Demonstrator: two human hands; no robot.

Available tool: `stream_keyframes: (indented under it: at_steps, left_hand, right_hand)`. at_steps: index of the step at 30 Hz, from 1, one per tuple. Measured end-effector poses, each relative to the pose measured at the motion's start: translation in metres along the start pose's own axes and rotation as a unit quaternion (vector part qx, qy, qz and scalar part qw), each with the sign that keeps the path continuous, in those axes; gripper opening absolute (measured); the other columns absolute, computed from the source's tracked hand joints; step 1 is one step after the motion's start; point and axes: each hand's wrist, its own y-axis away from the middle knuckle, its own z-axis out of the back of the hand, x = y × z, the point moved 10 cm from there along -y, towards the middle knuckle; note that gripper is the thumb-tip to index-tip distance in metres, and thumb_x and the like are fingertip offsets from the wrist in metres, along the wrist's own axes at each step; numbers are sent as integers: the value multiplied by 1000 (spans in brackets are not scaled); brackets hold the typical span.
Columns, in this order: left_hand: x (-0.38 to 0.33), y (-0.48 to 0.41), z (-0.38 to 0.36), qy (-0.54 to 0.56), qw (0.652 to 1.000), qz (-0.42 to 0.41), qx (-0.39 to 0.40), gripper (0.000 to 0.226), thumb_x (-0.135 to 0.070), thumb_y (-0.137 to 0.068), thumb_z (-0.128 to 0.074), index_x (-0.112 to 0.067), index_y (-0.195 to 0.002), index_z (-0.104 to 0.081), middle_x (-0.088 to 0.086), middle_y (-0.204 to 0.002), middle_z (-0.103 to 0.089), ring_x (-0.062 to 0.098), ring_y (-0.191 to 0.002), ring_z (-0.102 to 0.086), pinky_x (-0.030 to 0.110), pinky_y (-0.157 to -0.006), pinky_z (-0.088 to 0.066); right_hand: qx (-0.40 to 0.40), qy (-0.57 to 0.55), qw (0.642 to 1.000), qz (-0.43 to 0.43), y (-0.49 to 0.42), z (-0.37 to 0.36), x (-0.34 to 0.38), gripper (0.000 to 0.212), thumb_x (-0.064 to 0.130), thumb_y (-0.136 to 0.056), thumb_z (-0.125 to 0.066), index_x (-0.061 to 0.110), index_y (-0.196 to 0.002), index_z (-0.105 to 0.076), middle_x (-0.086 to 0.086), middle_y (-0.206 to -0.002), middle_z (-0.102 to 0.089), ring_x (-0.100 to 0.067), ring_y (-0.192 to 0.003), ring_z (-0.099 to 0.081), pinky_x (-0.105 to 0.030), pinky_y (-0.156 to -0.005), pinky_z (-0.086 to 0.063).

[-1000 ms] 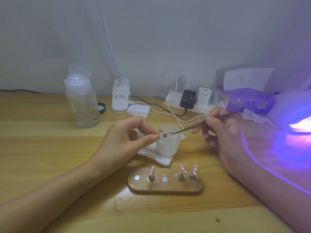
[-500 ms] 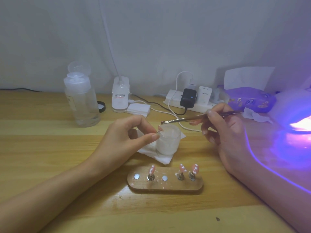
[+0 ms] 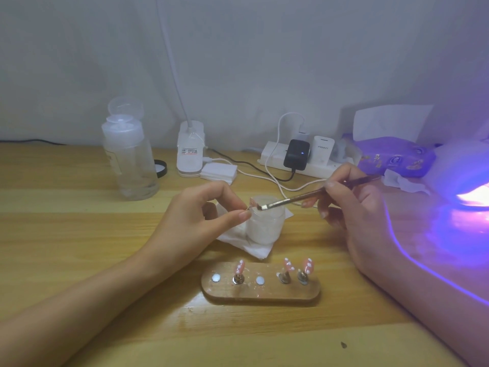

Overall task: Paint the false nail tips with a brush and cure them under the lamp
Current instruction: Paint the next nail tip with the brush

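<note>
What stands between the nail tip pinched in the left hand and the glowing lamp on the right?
The right hand, gripping the brush, sits directly between the nail tip pinched by the left hand and the lamp. Nothing else visible blocks that path.

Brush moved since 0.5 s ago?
Yes. The brush dropped: its tip was above the jar rim, and now sits lower, over the jar mouth, at the nail tip pinched by the left hand.

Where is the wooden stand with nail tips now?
Head view: the wooden stand lies at centre on the table, just in front of the white jar, nearer the camera.
</note>
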Motion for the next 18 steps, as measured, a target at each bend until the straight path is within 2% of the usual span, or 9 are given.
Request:
stream_keyframes:
  at_steps: [3, 7, 11, 15, 18]
  left_hand:
    - [1, 0, 0, -1, 1000, 0, 0, 14, -43, -76, -72, -30, -75, -68, -7, -89, -73, 11, -51, -44, 19, -52, -41]
    - [1, 0, 1, -3, 1000, -3, -2, 13, -41, -77, -73, -29, -75, -68, -7, -89, -73, 10, -51, -44, 17, -51, -40]
    - [0, 0, 1, -3, 1000, -8, -4, 14, -42, -76, -73, -28, -75, -68, -8, -89, -73, 10, -49, -43, 16, -51, -39]
    - [-1, 0, 1, -9, 1000, -12, -3, 15, -41, -78, -72, -27, -77, -68, -8, -89, -72, 10, -50, -43, 16, -52, -40]
    - [-2, 0, 1, -9, 1000, -14, -5, 13, -38, -79, -73, -27, -76, -67, -10, -86, -71, 7, -49, -42, 14, -52, -38]
  right_hand:
    - [-15, -6, 1000, 4, -1, 4, 1, 20, 20, -89, -55, 23, -70, -48, -11, -69, -71, -12, -50, -49, -20, -45, -32]
    - [14, -18, 1000, 13, 0, -4, 3, 19, 21, -93, -54, 19, -76, -46, -12, -76, -74, -12, -53, -52, -16, -44, -35]
    - [-6, -2, 1000, -16, -1, 0, -4, 20, 19, -90, -55, 21, -72, -46, -12, -68, -71, -11, -50, -48, -18, -44, -31]
    - [0, -21, 1000, 3, 0, 0, 2, 26, 13, -99, -51, 20, -75, -45, -11, -73, -73, -11, -52, -49, -19, -45, -31]
    - [15, -10, 1000, -3, 1, -4, 1, 20, 18, -93, -56, 19, -76, -45, -14, -77, -73, -12, -53, -49, -18, -44, -31]
